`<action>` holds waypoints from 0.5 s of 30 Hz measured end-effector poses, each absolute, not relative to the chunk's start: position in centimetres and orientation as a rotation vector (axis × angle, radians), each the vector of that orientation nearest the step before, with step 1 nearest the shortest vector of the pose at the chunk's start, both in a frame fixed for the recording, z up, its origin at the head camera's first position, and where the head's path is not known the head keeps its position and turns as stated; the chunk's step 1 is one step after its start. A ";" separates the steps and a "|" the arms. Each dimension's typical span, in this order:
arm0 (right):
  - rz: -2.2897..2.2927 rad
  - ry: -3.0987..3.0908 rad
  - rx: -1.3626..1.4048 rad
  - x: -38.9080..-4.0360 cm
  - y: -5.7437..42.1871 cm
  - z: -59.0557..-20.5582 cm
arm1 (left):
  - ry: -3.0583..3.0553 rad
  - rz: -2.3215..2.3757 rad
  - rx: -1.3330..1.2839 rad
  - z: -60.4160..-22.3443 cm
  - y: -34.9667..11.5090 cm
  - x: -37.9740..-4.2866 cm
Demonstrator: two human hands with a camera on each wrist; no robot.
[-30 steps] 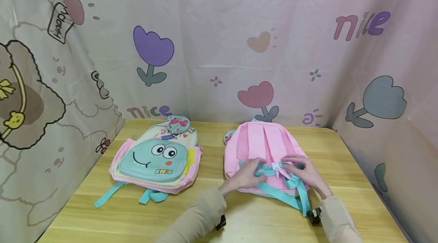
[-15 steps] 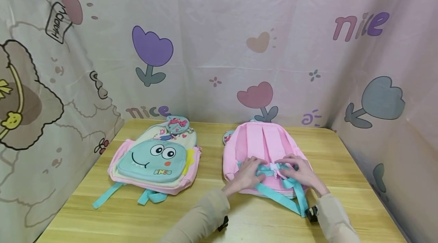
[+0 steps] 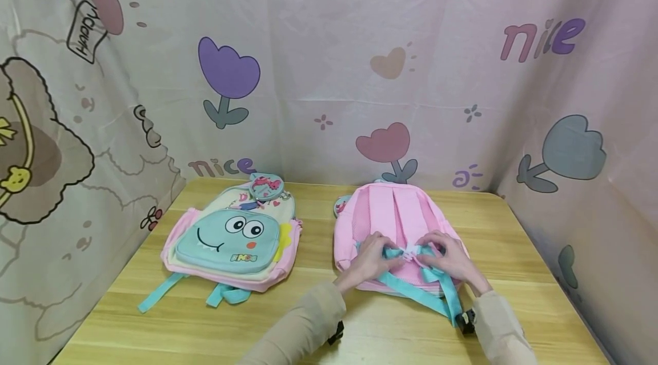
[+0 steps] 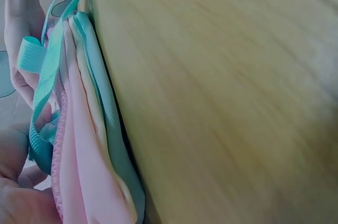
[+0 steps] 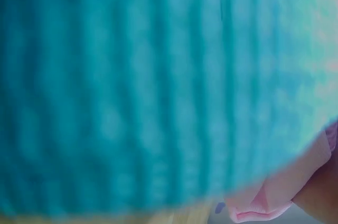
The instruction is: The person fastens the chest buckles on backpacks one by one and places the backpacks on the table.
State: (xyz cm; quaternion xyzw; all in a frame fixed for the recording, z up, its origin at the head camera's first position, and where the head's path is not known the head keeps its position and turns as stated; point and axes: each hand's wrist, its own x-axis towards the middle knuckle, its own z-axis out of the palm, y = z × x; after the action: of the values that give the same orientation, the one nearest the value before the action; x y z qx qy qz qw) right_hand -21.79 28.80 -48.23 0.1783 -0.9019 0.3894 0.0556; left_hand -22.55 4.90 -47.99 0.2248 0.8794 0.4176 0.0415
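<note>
A pink backpack (image 3: pixel 362 211) lies back side up on the table, its turquoise straps (image 3: pixel 411 292) crossing the lower part. At the middle of these straps sits a pale buckle (image 3: pixel 410 253). My left hand (image 3: pixel 369 258) pinches the buckle from the left, thumb below and fingers above. From the right, my right hand (image 3: pixel 451 256) pinches its other side. Fingertips partly cover the buckle. In the left wrist view, a turquoise strap (image 4: pixel 50 76) loops over the pink bag's edge beside the fingers. A blurred turquoise strap (image 5: pixel 132 86) fills most of the right wrist view.
To the left, a second backpack (image 3: pixel 226 242) lies face up, with a smiling turquoise front pocket and straps trailing toward me. A small round pouch (image 3: pixel 267 187) rests at its top. Behind the wooden table (image 3: pixel 169 336) hangs a printed curtain (image 3: pixel 308 68).
My left hand has shifted slightly right, its thumb and fingers closing in on the buckle. The right hand has stayed nearly in place, fingertips closer to the buckle. The other backpack has not moved.
</note>
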 end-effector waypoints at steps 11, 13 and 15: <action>1.346 -2.577 0.540 -21.6 28.5 -48.0 | 2.524 1.610 0.599 -47.6 4.2 -22.9; 1.369 -2.559 0.530 -21.5 28.3 -47.9 | 2.472 1.682 0.574 -47.6 4.1 -22.9; 1.383 -2.550 0.522 -21.4 28.2 -47.8 | 2.423 1.741 0.552 -47.6 3.9 -22.9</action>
State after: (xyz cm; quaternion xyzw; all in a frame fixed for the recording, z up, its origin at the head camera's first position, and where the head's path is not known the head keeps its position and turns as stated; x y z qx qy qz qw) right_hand -21.44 28.24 -47.83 0.1761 -0.8611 0.4671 0.0969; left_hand -22.92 3.92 -47.64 0.1817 0.7974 0.5729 0.0535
